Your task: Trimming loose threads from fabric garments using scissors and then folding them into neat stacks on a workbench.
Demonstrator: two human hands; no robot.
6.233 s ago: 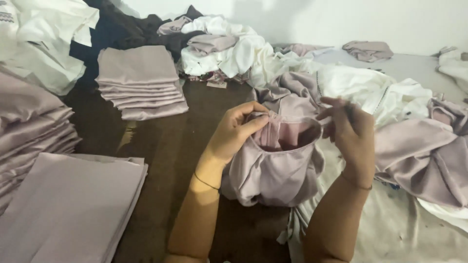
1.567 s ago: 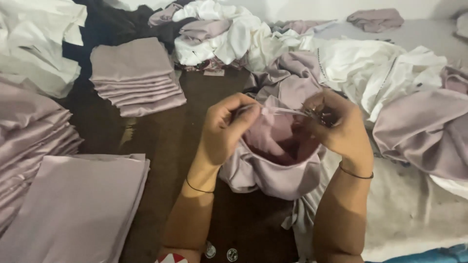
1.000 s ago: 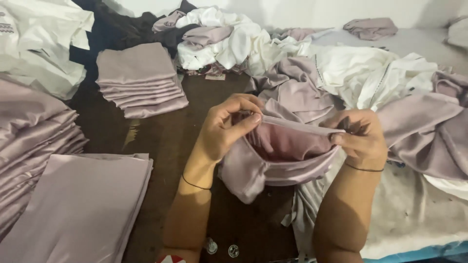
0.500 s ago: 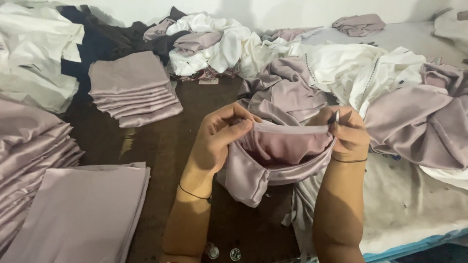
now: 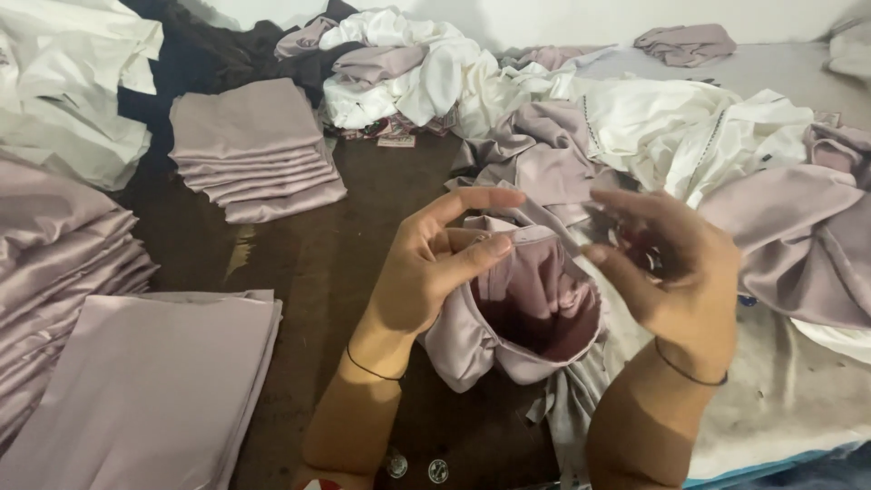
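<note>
Currently we have the mauve satin piece [image 5: 535, 318] bunched between both hands, over the dark surface [image 5: 318, 263] near its middle, opening turned up so the darker inside shows. Left hand [image 5: 435, 263] is closed on the piece's left rim: thumb and forefinger pinch the hem, fabric hangs below the palm. Right hand [image 5: 676, 272] sits just right of the piece, fingers half curled and spread; we cannot tell if it grips the rim or only hovers at it, that spot is blurred. Thin dark band on each wrist.

Around it: folded mauve stack [image 5: 254, 145] toward the far-left part of the surface, well apart from the hands. Flat folded mauve pile [image 5: 145, 390] at the near-left corner, another tall stack [image 5: 63, 263] along the left edge. Loose heap of white and mauve cloth [image 5: 635, 118] along the far and right side, just behind the hands.
</note>
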